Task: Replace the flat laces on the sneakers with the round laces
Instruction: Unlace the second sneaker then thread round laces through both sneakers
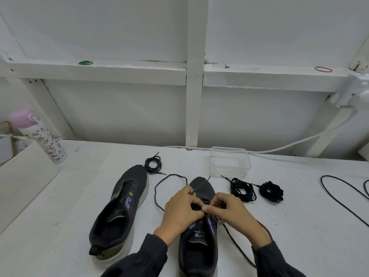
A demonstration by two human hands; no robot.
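Over sneaker [207, 191], hands [179, 208] [237, 214] curled, pinching lace [173, 174]

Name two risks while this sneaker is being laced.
The lace lies in a loose loop beside the right sneaker and may snag or knot as the left hand and right hand pull it. The two lace bundles nearby might be picked up instead of the coiled lace for the unlaced sneaker.

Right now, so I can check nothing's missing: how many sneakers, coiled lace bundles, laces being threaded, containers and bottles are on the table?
Sneakers: 2
Coiled lace bundles: 3
Lace being threaded: 1
Clear container: 1
Bottle: 1
Total: 8
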